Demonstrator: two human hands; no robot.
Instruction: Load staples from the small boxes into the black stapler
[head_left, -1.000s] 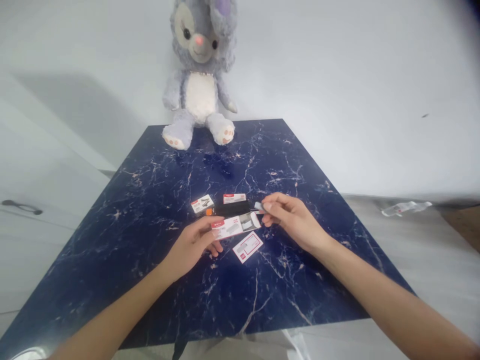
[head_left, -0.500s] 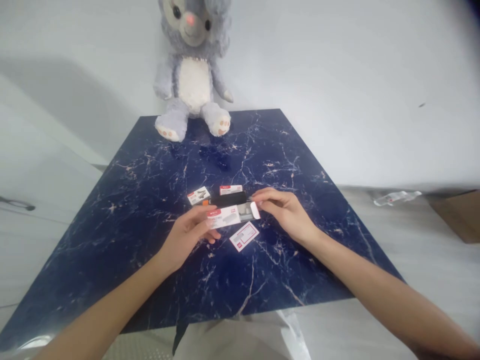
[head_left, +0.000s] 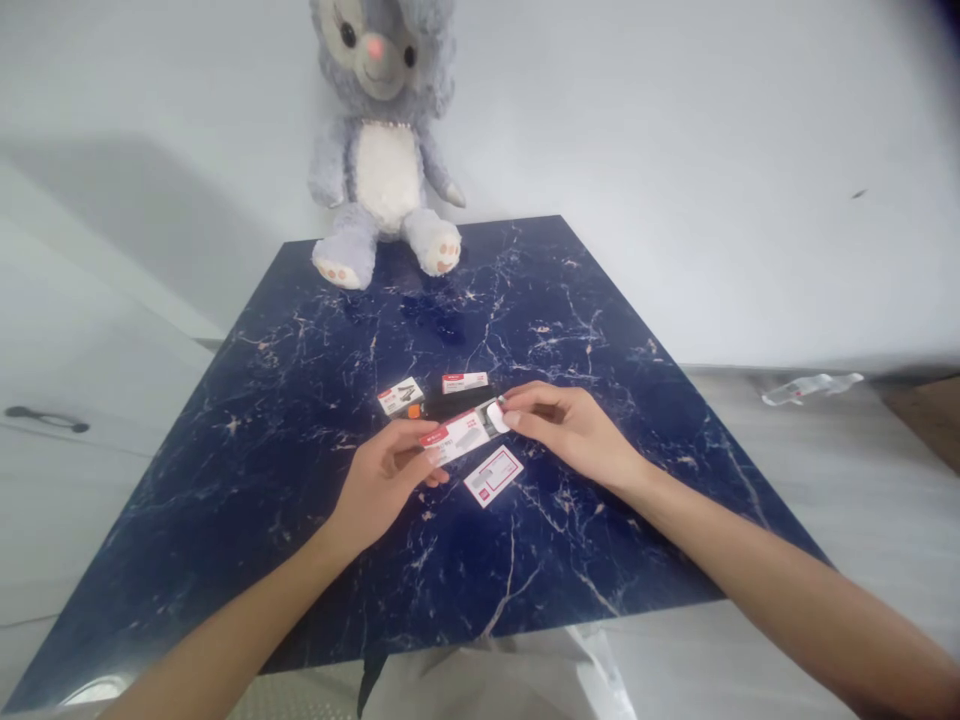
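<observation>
My left hand (head_left: 390, 475) is closed around the left end of a small white-and-red cardboard box (head_left: 459, 437), thumb in front and fingers behind. The box is held tilted above the table, its right end higher, with a grey strip pictured on its front. At that right end, my right hand (head_left: 562, 425) pinches the white end flap between thumb and fingertips. A black object with an orange part (head_left: 415, 411), perhaps a stapler, lies behind the box and is partly hidden by it. Just below the box, a white card-like pack with a red outline (head_left: 493, 476) lies flat.
Two more small white-and-red boxes, a left one (head_left: 400, 396) and a right one (head_left: 465, 383), lie behind the black object. A large grey plush toy (head_left: 386, 175) sits at the far edge of the blue marbled table (head_left: 300, 560). Clear plastic (head_left: 810, 388) lies on the floor.
The box has tipped, its right end rising. The open gap at that end looks smaller, with the right fingers now on the flap. The view has shifted slightly.
</observation>
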